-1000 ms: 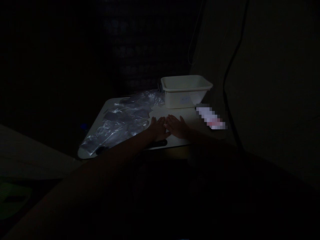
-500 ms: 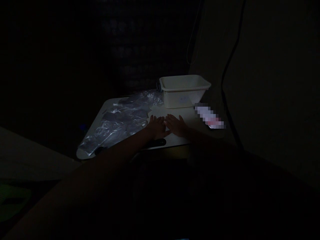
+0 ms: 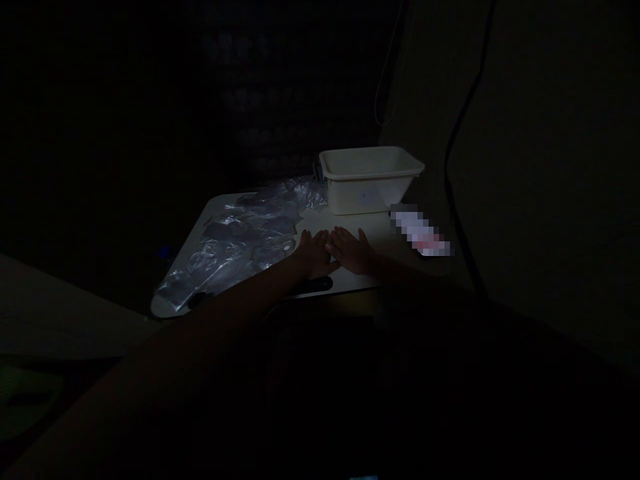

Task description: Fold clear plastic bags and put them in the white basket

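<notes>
My left hand (image 3: 314, 256) is stretched out, palm down, over the white table (image 3: 350, 281), its fingers extended and holding nothing. My right hand (image 3: 351, 251) lies flat beside it in the same way, the fingertips of the two meeting or overlapping slightly. Clear plastic bags (image 3: 240, 233), several of them spread flat, cover the table's left side, close to my left hand. Just beyond my hands stands a white plastic tub (image 3: 367, 195). The dim light hides whether anything thin lies under my palms.
A lit, pixel-blurred flat object (image 3: 423, 231) lies at the table's right, near the tub. Dark slots (image 3: 320, 285) are cut along the near edge. A dark cable (image 3: 450, 157) hangs down the right wall. A pale surface (image 3: 60, 310) is at the left.
My hands keep almost the same pose; the right one has moved very slightly left against the left hand. The view has shifted a little. Bags and tub stay in place.
</notes>
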Available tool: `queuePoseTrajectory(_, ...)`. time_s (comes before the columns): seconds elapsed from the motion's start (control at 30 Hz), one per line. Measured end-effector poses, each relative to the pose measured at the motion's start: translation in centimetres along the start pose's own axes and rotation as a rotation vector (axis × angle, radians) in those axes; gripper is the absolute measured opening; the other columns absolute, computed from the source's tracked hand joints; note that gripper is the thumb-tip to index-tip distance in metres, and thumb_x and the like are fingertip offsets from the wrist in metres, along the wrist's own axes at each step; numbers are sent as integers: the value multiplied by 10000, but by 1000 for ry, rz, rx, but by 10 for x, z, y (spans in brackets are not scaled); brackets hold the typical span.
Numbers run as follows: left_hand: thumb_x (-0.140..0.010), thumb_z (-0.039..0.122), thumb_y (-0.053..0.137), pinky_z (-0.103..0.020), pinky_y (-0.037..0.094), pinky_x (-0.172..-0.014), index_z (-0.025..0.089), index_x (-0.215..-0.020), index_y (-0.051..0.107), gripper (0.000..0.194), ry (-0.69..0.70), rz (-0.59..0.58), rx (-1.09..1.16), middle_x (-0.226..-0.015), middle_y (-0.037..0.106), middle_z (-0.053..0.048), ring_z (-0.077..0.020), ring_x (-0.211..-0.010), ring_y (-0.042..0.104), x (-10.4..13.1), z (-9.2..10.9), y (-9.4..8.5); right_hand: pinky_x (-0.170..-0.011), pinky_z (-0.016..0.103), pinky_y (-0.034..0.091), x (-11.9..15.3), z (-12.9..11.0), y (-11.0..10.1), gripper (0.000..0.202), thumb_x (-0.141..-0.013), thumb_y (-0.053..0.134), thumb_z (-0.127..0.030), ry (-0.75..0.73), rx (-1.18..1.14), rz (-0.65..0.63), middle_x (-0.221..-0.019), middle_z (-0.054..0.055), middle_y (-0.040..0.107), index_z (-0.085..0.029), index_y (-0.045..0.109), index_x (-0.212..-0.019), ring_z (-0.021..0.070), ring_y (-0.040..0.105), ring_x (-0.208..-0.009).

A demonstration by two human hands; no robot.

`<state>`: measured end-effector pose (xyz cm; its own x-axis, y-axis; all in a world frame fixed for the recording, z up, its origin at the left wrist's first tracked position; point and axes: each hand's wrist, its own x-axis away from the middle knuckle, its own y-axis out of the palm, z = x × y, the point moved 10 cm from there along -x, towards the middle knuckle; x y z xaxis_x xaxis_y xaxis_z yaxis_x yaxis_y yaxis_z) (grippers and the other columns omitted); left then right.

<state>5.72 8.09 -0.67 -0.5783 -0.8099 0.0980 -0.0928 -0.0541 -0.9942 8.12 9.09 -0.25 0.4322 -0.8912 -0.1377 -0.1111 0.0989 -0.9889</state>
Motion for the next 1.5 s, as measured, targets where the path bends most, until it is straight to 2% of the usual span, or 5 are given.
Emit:
queuePoseTrajectory(0.73, -737, 474, 222, -504, 73, -901, 60, -1251, 146, 664, -8, -17, -74, -1301, 167, -164, -277, -1188, 103, -1, 0, 2, -904, 500, 126, -2, 2, 6, 477, -811, 139, -363, 28, 8, -64, -1292, 102, 246, -131, 278, -1204, 200, 176, -1182)
queuePoseTrajectory(0.93, -749, 491, 195, -497, 74, -900, 43, -1230, 211, 658, 6, -5, -47, -1287, 195, -182, -282, -1184, 118, 0, 2, 0, -883, 482, 186, -7, 4, -6, 398, -802, 203, -350, -1, -53, -79, -1210, 62, 394, -202, 438, -1088, 210, 300, -1121)
queuePoseTrajectory(1.03, -767, 489, 137, -471, 75, -906, 41, -1211, 258, 643, 32, 31, -27, -1272, 235, -185, -280, -1175, 152, 3, 1, -4, -831, 409, 293, -19, 24, -13, 333, -774, 280, -323, 124, -99, -66, -1085, 38, 511, -221, 517, -985, 196, 434, -1001)
queuePoseTrajectory(1.2, -790, 444, 128, -441, 131, -894, 82, -1166, 336, 562, 114, 90, -31, -1232, 323, -165, -253, -1128, 269, 8, 1, -11, -751, 380, 348, -34, 51, -9, 277, -683, 421, -324, 333, -94, -109, -1007, 28, 558, -243, 558, -909, 219, 481, -927)
queuePoseTrajectory(1.5, -793, 383, 218, -375, 301, -794, 121, -978, 486, 419, 164, 196, 61, -992, 516, -112, -215, -952, 444, 8, 2, -22, -716, 340, 364, -42, 49, 4, 246, -627, 483, -342, 352, -126, -249, -927, 41, 595, -227, 605, -807, 219, 514, -874)
